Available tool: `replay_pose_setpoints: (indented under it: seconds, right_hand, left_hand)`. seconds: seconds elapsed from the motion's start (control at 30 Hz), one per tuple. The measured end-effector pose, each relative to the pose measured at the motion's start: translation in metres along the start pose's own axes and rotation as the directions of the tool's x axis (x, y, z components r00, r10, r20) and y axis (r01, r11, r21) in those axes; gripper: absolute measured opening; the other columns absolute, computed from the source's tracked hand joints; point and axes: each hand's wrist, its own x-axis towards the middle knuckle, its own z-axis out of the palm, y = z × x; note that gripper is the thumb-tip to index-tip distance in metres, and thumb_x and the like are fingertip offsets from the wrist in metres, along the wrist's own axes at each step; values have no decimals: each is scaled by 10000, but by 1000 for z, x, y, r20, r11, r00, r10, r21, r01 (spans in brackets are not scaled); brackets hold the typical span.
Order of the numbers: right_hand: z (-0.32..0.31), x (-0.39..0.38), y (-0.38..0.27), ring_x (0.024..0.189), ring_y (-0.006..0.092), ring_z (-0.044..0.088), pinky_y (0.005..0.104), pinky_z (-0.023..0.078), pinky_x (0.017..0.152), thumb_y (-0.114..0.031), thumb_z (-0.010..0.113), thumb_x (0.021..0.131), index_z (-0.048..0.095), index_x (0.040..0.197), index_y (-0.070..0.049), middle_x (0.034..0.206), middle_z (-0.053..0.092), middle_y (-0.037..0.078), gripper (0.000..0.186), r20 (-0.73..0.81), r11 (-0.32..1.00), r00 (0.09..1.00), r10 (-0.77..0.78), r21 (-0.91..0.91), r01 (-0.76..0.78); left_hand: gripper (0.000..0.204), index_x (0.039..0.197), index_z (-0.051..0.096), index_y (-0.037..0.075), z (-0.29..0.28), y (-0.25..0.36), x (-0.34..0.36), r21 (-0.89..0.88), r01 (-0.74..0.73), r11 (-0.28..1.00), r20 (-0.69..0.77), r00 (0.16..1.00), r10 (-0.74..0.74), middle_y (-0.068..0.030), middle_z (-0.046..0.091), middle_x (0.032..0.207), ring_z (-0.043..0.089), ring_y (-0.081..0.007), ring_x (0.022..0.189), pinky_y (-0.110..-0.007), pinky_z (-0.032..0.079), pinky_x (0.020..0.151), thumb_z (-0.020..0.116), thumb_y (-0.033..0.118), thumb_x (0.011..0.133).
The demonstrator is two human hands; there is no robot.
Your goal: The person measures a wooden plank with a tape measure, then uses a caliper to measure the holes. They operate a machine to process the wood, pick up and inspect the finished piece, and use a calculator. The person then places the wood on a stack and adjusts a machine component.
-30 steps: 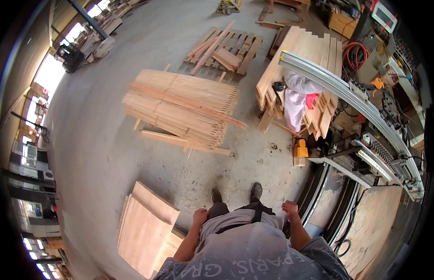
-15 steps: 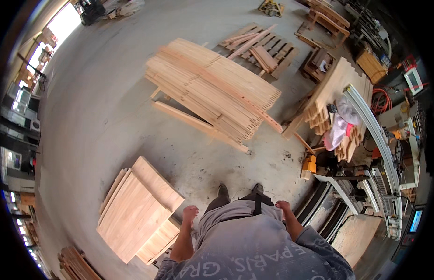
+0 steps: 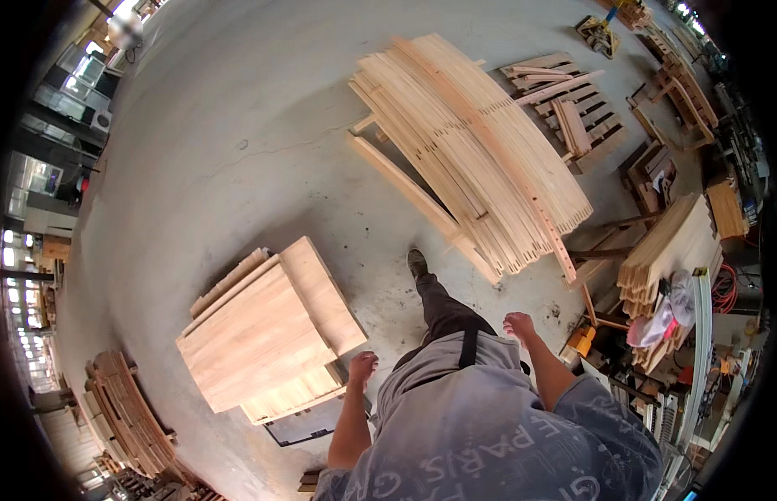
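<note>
My left hand [image 3: 363,365] hangs empty with loosely curled fingers beside the nearest stack of pale wooden panels [image 3: 253,334]; I cannot tell that it touches them. My right hand [image 3: 515,325] is out in front of my hip, fingers slightly apart, holding nothing. One dark shoe [image 3: 418,265] is forward on the grey concrete floor [image 3: 180,184], between that stack and a long pile of slatted boards [image 3: 468,142] that lies farther ahead. The other foot is hidden by my body.
A pallet [image 3: 597,117] with loose boards stands ahead right. At right are leaning board stacks [image 3: 668,250], pink cloth [image 3: 656,326], a long metal rail [image 3: 702,334], a red hose [image 3: 724,288] and machinery. A darker wood stack [image 3: 125,405] is low left, a pallet jack [image 3: 597,33] far ahead.
The view has turned left and moved forward: the board piles and machinery shift right, and the panel stack sits higher. My left foot has stepped forward. Both hands stay empty.
</note>
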Motion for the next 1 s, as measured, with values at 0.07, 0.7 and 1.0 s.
replay_pose_setpoints:
  seconds: [0.07,0.7,1.0]
  right_hand:
    - [22,32,-26,654,130,600,268,470,552,-99,545,953,665,1010,-49,801,633,43,142,-20,992,1000,10,-123,-12]
    - [324,254,-412,680,114,658,251,504,537,-179,683,912,729,1029,-39,838,713,39,188,99,947,980,-171,-257,191]
    - [364,351,-427,683,175,645,307,504,564,-146,639,911,701,932,-45,807,689,79,121,25,927,996,-88,-364,91]
  left_hand:
    - [156,801,684,66,-4,35,6,54,-42,998,17,999,41,-32,627,693,551,-113,565,-257,443,531,601,169,884]
    - [119,807,667,84,-94,255,135,6,104,995,-237,966,-99,-4,587,711,566,-118,628,-303,478,561,646,159,897]
    - [113,797,620,94,-254,450,348,-95,296,950,104,952,-286,2,540,701,578,-142,642,-304,483,567,622,114,909]
